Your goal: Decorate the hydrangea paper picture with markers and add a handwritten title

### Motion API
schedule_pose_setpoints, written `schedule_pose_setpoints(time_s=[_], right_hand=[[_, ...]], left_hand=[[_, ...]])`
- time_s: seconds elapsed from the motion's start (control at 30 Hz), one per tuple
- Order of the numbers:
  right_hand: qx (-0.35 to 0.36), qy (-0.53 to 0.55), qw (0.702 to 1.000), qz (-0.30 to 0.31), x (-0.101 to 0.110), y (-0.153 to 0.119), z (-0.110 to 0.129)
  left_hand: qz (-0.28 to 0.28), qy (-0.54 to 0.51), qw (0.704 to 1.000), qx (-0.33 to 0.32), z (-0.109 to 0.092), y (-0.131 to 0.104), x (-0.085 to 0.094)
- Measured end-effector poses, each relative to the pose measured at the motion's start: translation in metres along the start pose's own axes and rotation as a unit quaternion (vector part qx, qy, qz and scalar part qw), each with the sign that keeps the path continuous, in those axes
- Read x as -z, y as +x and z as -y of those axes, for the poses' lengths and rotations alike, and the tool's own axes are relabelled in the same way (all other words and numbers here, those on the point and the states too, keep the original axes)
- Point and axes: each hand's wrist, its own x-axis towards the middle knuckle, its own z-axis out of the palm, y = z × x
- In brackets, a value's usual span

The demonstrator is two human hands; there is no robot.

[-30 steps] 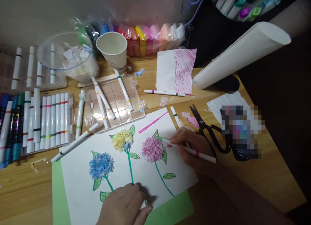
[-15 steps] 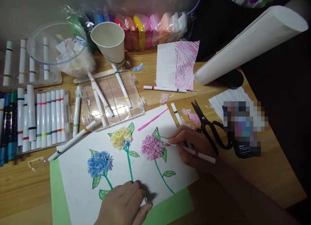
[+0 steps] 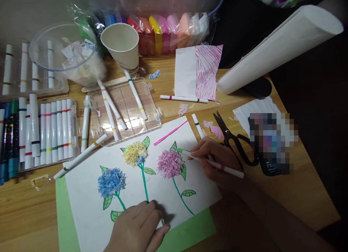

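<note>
In my right hand is a white marker with a green tip, which meets the leaf above the pink flower. My left hand rests on the lower part of the white drawing sheet, fingers curled, with a small pale rounded end of something showing by the thumb; what it is cannot be made out. Blue and yellow flowers of paper bits stand on green drawn stems. A thin pink stick lies near the sheet's top edge.
Black scissors lie right of the sheet, beside a pixelated object. Markers in a case, a clear lid, a paper cup and a tub of scraps stand behind. A paper roll leans at the right.
The marker's green tip has shifted slightly left and up along the leaf, with my right hand tilting a little. My left hand stays in place on the sheet.
</note>
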Motion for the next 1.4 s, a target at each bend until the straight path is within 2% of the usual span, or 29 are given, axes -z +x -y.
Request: schedule_pose_setpoints(time_s=[0.1,0.23,0.37,0.47,0.6,0.7,0.83,0.97,1.07,1.2,1.33,1.4], right_hand=[[-0.011,-0.013,1.000,-0.019,0.0006,-0.0002,-0.0001],[-0.001,-0.001,1.000,0.017,0.0017,-0.0002,-0.0009],[-0.017,-0.006,1.000,-0.008,0.0029,0.0008,-0.0012],[-0.013,0.011,1.000,0.018,0.0041,0.0008,-0.0011],[-0.031,0.007,0.999,-0.010,0.0046,0.0002,-0.0018],[-0.021,0.010,1.000,0.013,0.0047,0.0010,-0.0026],[-0.036,0.007,0.999,-0.012,0.0049,0.0028,-0.0023],[-0.035,0.013,0.999,0.011,0.0057,0.0038,-0.0006],[-0.054,0.018,0.998,-0.004,0.0065,0.0034,-0.0005],[-0.038,0.023,0.999,0.021,0.0080,0.0040,-0.0009],[-0.032,0.006,0.999,0.011,0.0092,0.0056,0.0003],[-0.017,0.005,1.000,0.023,0.0097,0.0057,0.0006]], left_hand=[[0.002,0.003,1.000,0.000,-0.0007,0.0013,0.0011],[0.011,0.001,1.000,0.003,-0.0008,0.0013,0.0016],[0.021,-0.004,1.000,-0.001,-0.0024,0.0029,0.0039],[0.024,-0.002,1.000,-0.001,-0.0036,0.0053,0.0056],[0.024,-0.006,1.000,0.003,-0.0036,0.0060,0.0056],[0.018,-0.007,1.000,0.006,-0.0027,0.0044,0.0044],[0.014,-0.005,1.000,0.003,-0.0013,0.0029,0.0023],[0.008,0.003,1.000,-0.005,-0.0010,0.0034,0.0028],[0.017,0.008,1.000,-0.002,-0.0020,0.0044,0.0050],[0.031,0.010,0.999,0.008,-0.0023,0.0042,0.0050],[0.010,0.006,1.000,-0.003,-0.0011,0.0035,0.0034],[0.023,0.003,1.000,0.001,-0.0015,0.0048,0.0058]])
